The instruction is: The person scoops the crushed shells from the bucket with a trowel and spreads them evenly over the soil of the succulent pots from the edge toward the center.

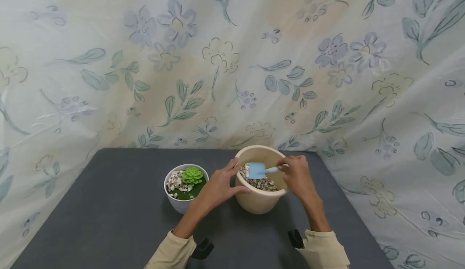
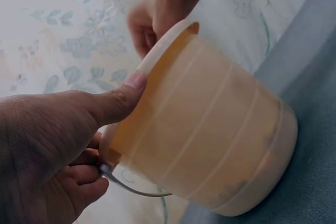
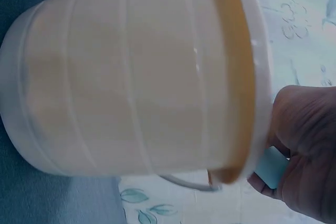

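A cream plastic bucket with pebbles in it stands on the dark grey table. My left hand grips the bucket's left rim, thumb on the outside wall. My right hand pinches the handle of a small light-blue scoop, whose blade is over the pebbles and carries some. Left of the bucket sits a white bowl with a green succulent, green fill and white stones. In the right wrist view the bucket fills the frame beside my right hand.
A floral cloth hangs behind and around the table. Two black clips sit at the near table edge by my sleeves. The bucket's thin wire handle hangs down its side.
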